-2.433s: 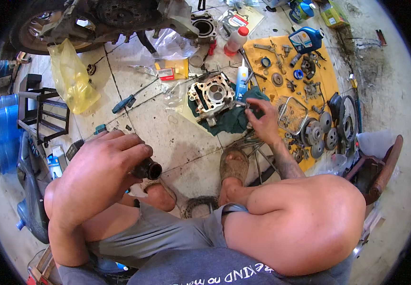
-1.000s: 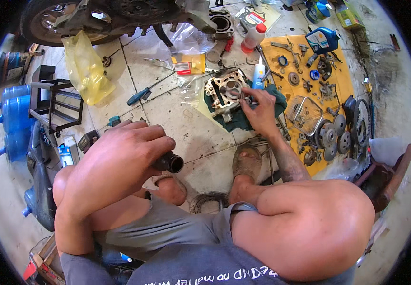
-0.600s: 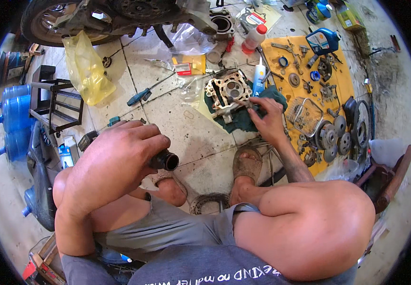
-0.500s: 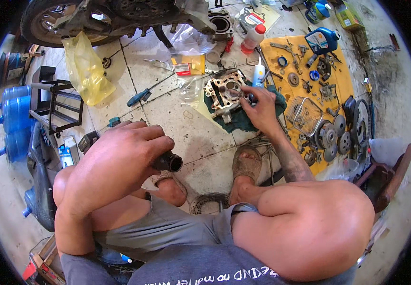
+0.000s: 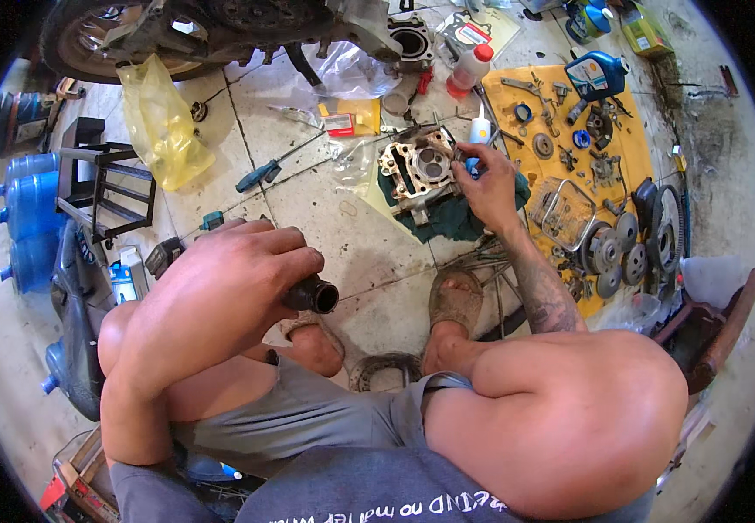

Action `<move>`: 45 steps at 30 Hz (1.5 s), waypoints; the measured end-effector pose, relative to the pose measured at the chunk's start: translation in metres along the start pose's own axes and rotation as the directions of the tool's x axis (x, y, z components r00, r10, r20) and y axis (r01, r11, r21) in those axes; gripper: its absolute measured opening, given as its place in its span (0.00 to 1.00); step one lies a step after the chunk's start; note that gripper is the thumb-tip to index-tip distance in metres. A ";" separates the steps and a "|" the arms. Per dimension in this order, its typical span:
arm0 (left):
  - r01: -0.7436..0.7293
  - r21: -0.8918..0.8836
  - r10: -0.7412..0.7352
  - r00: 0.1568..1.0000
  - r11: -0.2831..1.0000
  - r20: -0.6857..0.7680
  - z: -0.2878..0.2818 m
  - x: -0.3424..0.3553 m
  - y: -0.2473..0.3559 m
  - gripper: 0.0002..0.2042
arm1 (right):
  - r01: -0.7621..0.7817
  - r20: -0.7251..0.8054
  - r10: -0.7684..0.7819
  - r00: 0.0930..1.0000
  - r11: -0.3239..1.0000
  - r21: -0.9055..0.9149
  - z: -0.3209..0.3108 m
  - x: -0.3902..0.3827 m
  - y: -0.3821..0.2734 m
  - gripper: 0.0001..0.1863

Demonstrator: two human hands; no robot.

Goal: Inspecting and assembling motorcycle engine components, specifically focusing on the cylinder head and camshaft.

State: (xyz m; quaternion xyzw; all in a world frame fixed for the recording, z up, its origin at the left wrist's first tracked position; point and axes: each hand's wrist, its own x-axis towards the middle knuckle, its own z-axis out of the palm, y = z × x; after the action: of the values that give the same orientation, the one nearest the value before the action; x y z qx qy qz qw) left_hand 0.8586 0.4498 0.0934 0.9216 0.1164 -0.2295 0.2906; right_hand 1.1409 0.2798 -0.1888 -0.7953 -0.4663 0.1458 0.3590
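Observation:
My left hand [image 5: 251, 266] is wrapped round a short black tube [image 5: 316, 296], whose round open end faces right. A metal engine cylinder head [image 5: 419, 168] lies on a dark green cloth [image 5: 447, 225] on the floor, its two round valve faces turned up. At the right edge of that head is my right hand [image 5: 491, 183], thumb and fingers drawn together in a pinch. Whatever sits between these fingertips is too small to make out. A white tube with a pointed nozzle [image 5: 480, 129] stands just beyond my right hand.
Metal engine parts cover a yellow sheet [image 5: 506, 83] at right, with a wire basket [image 5: 562, 209] and a blue bottle [image 5: 597, 77]. A screwdriver [image 5: 258, 176] lies left of the cylinder head. Beyond are a red-capped bottle [image 5: 469, 71], an engine cylinder [image 5: 410, 42] and a motorbike wheel [image 5: 90, 44].
My right hand has moved slightly right, off the valve faces to the edge of the cylinder head. My left hand keeps its hold on the black tube, nearly still.

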 end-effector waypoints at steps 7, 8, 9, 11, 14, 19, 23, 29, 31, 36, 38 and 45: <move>0.009 0.004 -0.009 1.000 1.000 0.001 0.000 -0.003 -0.002 0.16 | 0.043 0.005 -0.043 0.999 0.999 0.023 0.006 -0.011 -0.008 0.17; 0.009 0.004 -0.009 1.000 1.000 0.001 -0.001 -0.003 -0.002 0.16 | 0.058 0.001 -0.058 0.998 0.998 -0.014 0.004 -0.011 -0.010 0.17; 0.007 0.004 -0.007 1.000 1.000 -0.003 -0.001 -0.003 -0.001 0.16 | -0.062 0.004 0.062 0.998 0.997 0.039 0.000 -0.006 -0.014 0.16; 0.002 0.007 -0.002 1.000 1.000 -0.008 -0.002 -0.002 -0.001 0.16 | -0.069 -0.065 0.071 0.995 0.997 0.036 0.005 -0.006 -0.007 0.16; -0.005 -0.005 0.005 1.000 1.000 -0.004 0.000 -0.001 0.000 0.16 | -0.005 -0.096 0.010 0.995 0.999 0.051 0.016 -0.010 -0.010 0.14; 0.012 0.004 -0.012 1.000 1.000 0.009 -0.002 0.000 0.001 0.16 | 0.042 -0.061 -0.040 0.997 0.998 0.043 0.015 -0.009 -0.009 0.17; 0.037 0.002 -0.037 0.999 0.999 0.024 -0.002 -0.002 0.001 0.17 | -0.114 -0.092 0.112 0.989 0.993 -0.014 0.001 -0.014 0.001 0.16; 0.039 0.012 -0.039 0.999 0.999 0.000 -0.004 -0.001 0.002 0.18 | -0.023 -0.057 0.023 0.998 1.000 -0.012 0.007 -0.022 -0.008 0.15; 0.005 0.006 -0.005 1.000 1.000 -0.018 -0.005 0.000 0.003 0.18 | -0.063 -0.145 0.062 0.987 0.998 -0.002 0.003 -0.018 0.006 0.15; 0.013 0.001 -0.013 1.000 1.000 -0.006 -0.002 -0.003 0.000 0.17 | -0.149 -0.092 0.151 0.984 0.989 0.023 0.005 -0.019 0.008 0.16; 0.006 -0.007 -0.006 1.000 1.000 -0.006 -0.003 -0.004 0.002 0.17 | -0.008 -0.092 0.004 0.996 0.999 -0.050 0.002 -0.018 0.006 0.17; 0.019 0.009 -0.019 1.000 1.000 -0.019 -0.001 -0.007 -0.001 0.16 | -0.084 -0.067 0.088 0.994 0.995 0.059 -0.018 -0.021 0.014 0.16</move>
State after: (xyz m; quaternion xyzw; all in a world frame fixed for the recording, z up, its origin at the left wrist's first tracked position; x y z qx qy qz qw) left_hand 0.8523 0.4502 0.0970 0.9239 0.1268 -0.2239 0.2831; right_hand 1.1494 0.2501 -0.1878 -0.8088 -0.4146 0.1467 0.3905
